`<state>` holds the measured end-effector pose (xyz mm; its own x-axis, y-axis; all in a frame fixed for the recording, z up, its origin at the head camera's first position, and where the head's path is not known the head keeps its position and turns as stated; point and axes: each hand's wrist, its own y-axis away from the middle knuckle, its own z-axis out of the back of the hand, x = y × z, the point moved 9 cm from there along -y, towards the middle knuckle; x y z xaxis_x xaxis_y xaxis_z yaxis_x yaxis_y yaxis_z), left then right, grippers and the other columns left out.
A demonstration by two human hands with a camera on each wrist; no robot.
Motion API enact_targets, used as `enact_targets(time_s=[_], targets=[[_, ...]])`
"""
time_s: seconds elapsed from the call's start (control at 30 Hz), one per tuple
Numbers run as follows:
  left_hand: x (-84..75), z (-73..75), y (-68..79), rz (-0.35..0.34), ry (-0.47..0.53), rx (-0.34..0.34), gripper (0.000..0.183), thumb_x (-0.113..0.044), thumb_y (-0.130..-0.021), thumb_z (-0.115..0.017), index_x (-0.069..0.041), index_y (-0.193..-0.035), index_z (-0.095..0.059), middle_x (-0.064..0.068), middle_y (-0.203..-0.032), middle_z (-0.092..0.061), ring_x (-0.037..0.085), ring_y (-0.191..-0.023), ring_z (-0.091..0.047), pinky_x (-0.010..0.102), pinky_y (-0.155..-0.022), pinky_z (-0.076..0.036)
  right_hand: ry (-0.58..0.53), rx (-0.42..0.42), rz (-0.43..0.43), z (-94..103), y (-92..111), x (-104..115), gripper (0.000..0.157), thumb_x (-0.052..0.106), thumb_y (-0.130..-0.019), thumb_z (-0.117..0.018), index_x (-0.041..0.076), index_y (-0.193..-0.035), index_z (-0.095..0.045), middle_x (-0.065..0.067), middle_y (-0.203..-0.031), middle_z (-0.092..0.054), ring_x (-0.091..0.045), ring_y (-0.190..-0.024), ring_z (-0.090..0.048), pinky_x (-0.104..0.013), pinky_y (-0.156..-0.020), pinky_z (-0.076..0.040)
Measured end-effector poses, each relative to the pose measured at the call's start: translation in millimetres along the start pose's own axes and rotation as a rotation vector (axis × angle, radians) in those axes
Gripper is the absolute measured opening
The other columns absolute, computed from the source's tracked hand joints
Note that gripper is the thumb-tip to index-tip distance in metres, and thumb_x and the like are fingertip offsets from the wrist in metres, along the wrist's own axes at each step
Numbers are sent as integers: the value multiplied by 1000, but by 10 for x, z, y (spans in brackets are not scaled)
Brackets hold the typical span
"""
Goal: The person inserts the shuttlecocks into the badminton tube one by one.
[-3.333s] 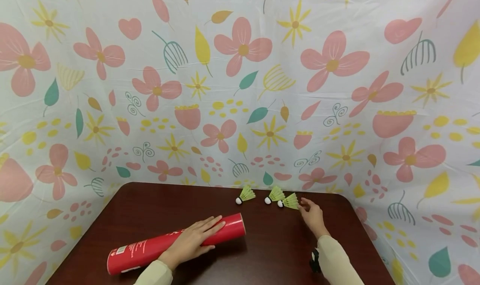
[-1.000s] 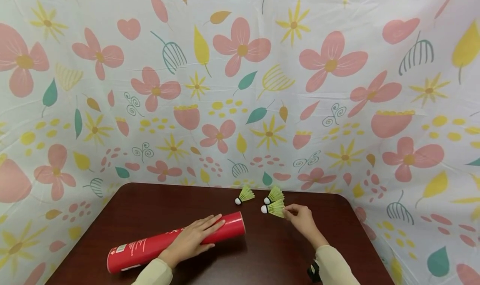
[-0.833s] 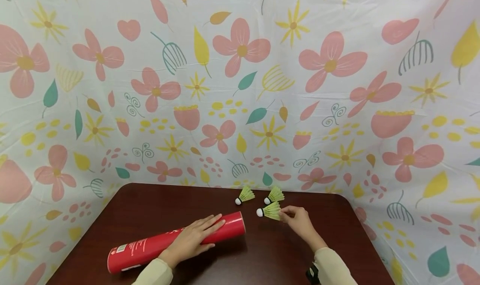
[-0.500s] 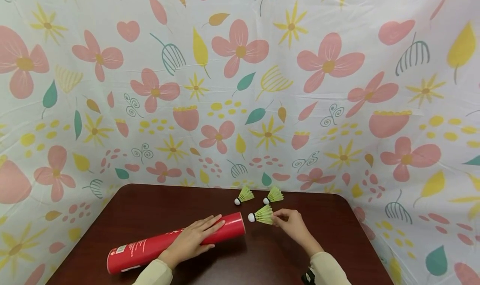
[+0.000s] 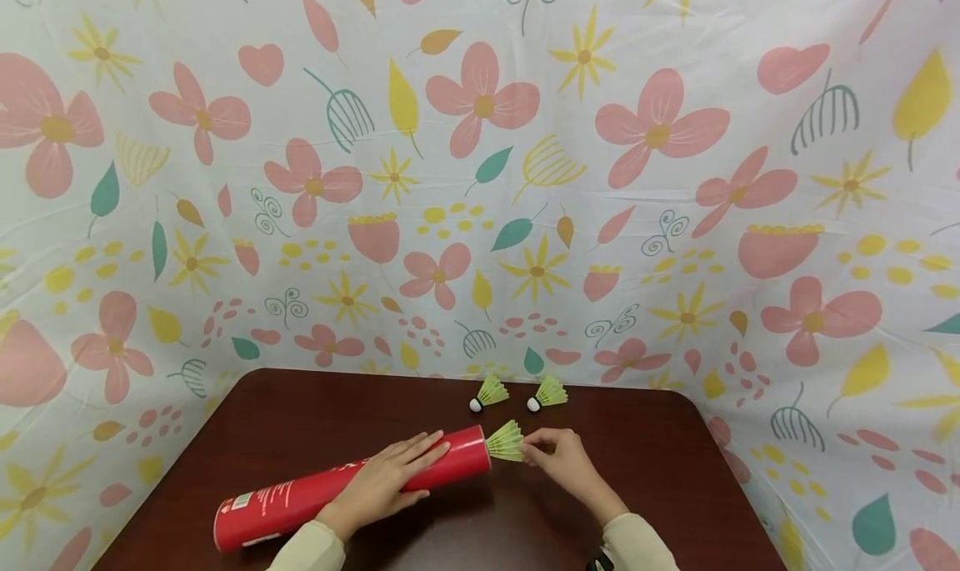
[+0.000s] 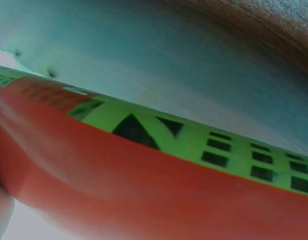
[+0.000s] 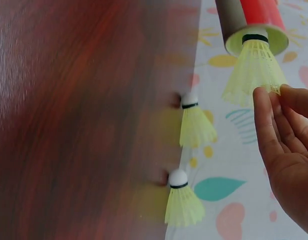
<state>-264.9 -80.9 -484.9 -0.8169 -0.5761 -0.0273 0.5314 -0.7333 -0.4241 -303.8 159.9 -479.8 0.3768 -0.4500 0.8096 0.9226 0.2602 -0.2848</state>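
Observation:
My left hand (image 5: 386, 479) lies over a red shuttlecock tube (image 5: 292, 504), fingers across its top and thumb along the near side, holding it at a slant. The tube's right end is uncovered and faces my right hand (image 5: 566, 471). Thumb and fingers of that hand pinch the skirt edge of a yellow shuttlecock (image 5: 506, 442). In the right wrist view, the shuttlecock's cork end is at the tube mouth (image 7: 284, 45), just inside the rim, with the skirt outside. The left wrist view is filled by the tube's red side and printed green band (image 6: 194, 150).
Two more yellow shuttlecocks lie near the back of the dark wooden table (image 5: 637, 438): one on the left (image 5: 490, 393), another on the right (image 5: 547, 393). A flower-patterned cloth (image 5: 450, 179) hangs behind the table and along its sides.
My right hand has taken the nearest shuttlecock by its skirt and carried it left, cork first, into the tube's mouth. The left hand and tube have stayed in place.

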Motion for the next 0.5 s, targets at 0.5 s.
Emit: enact_targets(time_s=[0.5], targets=[[-14, 6, -11, -12, -8, -2, 91, -28, -74, -84, -19, -150, -36, 1, -154, -34, 29, -131, -46, 44, -99, -45, -44, 58, 60, -249, -26, 162, 8, 5, -90, -66, 1, -91, -72, -7, -79, -71, -25, -68, -69, -35, -61, -57]])
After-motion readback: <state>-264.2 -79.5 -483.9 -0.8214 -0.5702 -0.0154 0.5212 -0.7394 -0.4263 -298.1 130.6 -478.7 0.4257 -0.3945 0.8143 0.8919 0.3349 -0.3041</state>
